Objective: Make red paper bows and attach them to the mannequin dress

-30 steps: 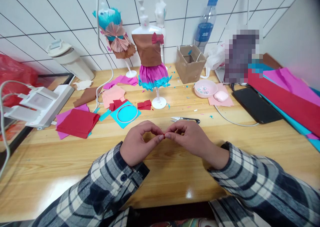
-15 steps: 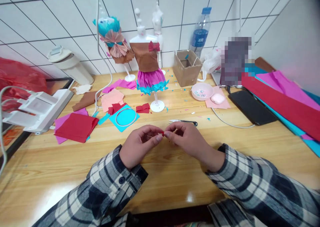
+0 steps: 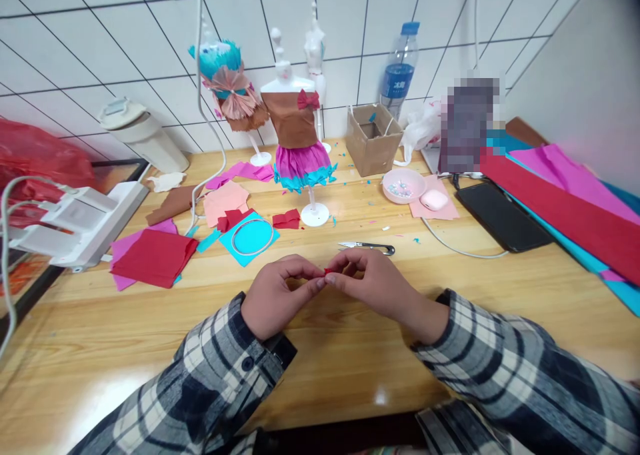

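Between the fingertips of my left hand [image 3: 284, 293] and my right hand [image 3: 373, 283] is a small piece of red paper [image 3: 327, 272]. Both hands pinch it, and most of it is hidden by the fingers. Just beyond my right hand lies a pair of thread snips [image 3: 367, 247] with a black handle. Farther back stands a mini dress form [image 3: 290, 118] in a brown top with a red bow [image 3: 309, 99] and a purple skirt edged in turquoise. Left of its base are red paper pieces [image 3: 286, 219] and a turquoise square [image 3: 249, 255] with a ring on it.
A cardboard box [image 3: 374, 149], a pink bowl of sequins [image 3: 404, 192], a pink case [image 3: 434, 200] and a black phone [image 3: 503, 216] stand back right. Coloured sheets [image 3: 565, 208] line the right edge. Red squares [image 3: 155, 258] and a power strip [image 3: 103, 225] lie left.
Both hands stay nearly in place, their fingertips shifting slightly around the red paper. The view has tilted a little, so the background sits slightly lower.
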`<action>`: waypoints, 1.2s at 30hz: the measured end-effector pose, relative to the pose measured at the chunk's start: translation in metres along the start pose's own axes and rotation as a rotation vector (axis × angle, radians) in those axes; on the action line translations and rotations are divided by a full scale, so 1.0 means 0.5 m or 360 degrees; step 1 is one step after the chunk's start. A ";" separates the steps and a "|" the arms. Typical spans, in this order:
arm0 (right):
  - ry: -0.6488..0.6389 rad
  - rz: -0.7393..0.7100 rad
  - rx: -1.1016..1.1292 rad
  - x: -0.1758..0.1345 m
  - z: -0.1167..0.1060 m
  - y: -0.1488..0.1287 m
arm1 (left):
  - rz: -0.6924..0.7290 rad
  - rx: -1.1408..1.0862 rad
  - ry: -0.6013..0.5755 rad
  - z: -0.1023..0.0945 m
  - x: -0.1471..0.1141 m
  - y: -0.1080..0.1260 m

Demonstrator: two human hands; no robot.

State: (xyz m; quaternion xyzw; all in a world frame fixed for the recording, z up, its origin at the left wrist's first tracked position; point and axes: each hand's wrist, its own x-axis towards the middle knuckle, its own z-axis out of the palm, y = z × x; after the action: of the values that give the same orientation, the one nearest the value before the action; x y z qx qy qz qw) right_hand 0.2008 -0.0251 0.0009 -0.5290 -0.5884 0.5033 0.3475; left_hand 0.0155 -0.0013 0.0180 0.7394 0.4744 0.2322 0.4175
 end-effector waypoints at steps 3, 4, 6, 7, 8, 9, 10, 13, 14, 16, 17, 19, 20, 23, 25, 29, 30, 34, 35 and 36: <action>-0.0019 0.0029 0.0028 0.001 -0.002 0.002 | -0.0026 -0.0100 -0.0002 -0.001 0.000 -0.002; -0.0015 0.0035 0.0028 0.002 -0.003 0.003 | -0.0034 -0.0128 0.0001 -0.002 0.000 -0.002; 0.0008 0.0037 0.0012 0.002 -0.003 0.003 | -0.0046 -0.0161 -0.0004 -0.004 -0.001 -0.001; 0.0021 0.0036 0.0004 0.002 -0.004 0.003 | -0.0047 -0.0167 -0.0009 -0.004 -0.001 -0.001; 0.0030 0.0036 -0.0003 0.002 -0.004 0.002 | -0.0047 -0.0168 -0.0015 -0.005 -0.002 0.000; 0.0036 0.0035 -0.0012 0.002 -0.004 0.002 | -0.0045 -0.0164 -0.0018 -0.005 -0.002 0.001; 0.0039 0.0030 -0.0025 0.002 -0.005 0.001 | -0.0041 -0.0157 -0.0020 -0.005 -0.002 0.001; 0.0035 0.0011 -0.0071 0.000 -0.006 -0.003 | -0.0034 -0.0148 -0.0001 -0.005 -0.002 0.001; 0.0039 0.0005 -0.0083 -0.001 -0.006 -0.005 | -0.0034 -0.0153 0.0016 -0.005 -0.002 0.001; 0.0049 -0.0005 -0.0106 -0.002 -0.004 -0.006 | -0.0037 -0.0165 0.0057 -0.004 -0.002 0.001; 0.0063 -0.0015 -0.0120 -0.003 -0.003 -0.006 | -0.0037 -0.0167 0.0070 -0.003 -0.002 0.001; 0.0099 -0.0039 -0.0166 -0.004 -0.001 -0.004 | -0.0029 -0.0148 0.0085 -0.002 -0.003 0.003; 0.0115 -0.0052 -0.0189 -0.004 0.000 -0.003 | -0.0024 -0.0130 0.0085 -0.002 -0.004 0.004; 0.0120 -0.0065 -0.0220 -0.003 0.000 0.000 | -0.0014 -0.0076 0.0088 -0.001 -0.005 0.006; 0.0082 -0.0066 -0.0219 -0.002 -0.002 0.001 | -0.0020 -0.0055 0.0085 -0.001 -0.006 0.006; -0.0021 -0.0037 -0.0147 0.001 -0.008 0.004 | -0.0056 -0.0024 0.0065 -0.002 -0.005 0.003; -0.0037 -0.0010 -0.0101 0.002 -0.009 0.005 | -0.0065 -0.0022 0.0063 -0.003 -0.004 0.002; -0.0075 0.0104 0.0051 0.006 -0.012 0.008 | -0.0081 -0.0033 0.0052 -0.005 -0.003 0.000; -0.0079 0.0108 0.0062 0.007 -0.012 0.008 | -0.0087 -0.0041 0.0039 -0.005 -0.002 0.001; -0.0080 0.0100 0.0065 0.007 -0.013 0.008 | -0.0098 -0.0057 0.0025 -0.004 -0.003 0.001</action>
State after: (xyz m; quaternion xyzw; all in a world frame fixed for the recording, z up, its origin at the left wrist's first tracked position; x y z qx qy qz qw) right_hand 0.2071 -0.0205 -0.0016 -0.5273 -0.5696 0.5389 0.3272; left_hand 0.0135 -0.0016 0.0197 0.7150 0.4959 0.2334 0.4340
